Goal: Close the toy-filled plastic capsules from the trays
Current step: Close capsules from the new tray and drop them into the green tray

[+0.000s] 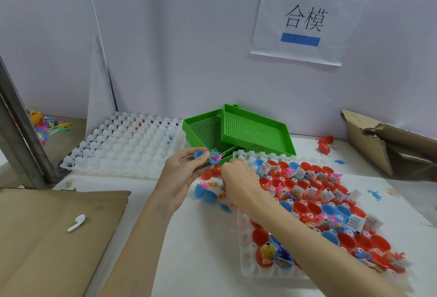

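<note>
Closest to us, a white earbud (76, 223) sits on the cardboard (59, 230). Our right hand (238, 183) reaches down over the full tray (246, 270); can't tell if it's gripping anything. Just left and above it, our left hand (182, 173) pinches an open blue capsule (208, 156), both halves side by side with the toy poking out, so that hand's nearer. Green trays (255, 128) crowd right behind.
</note>
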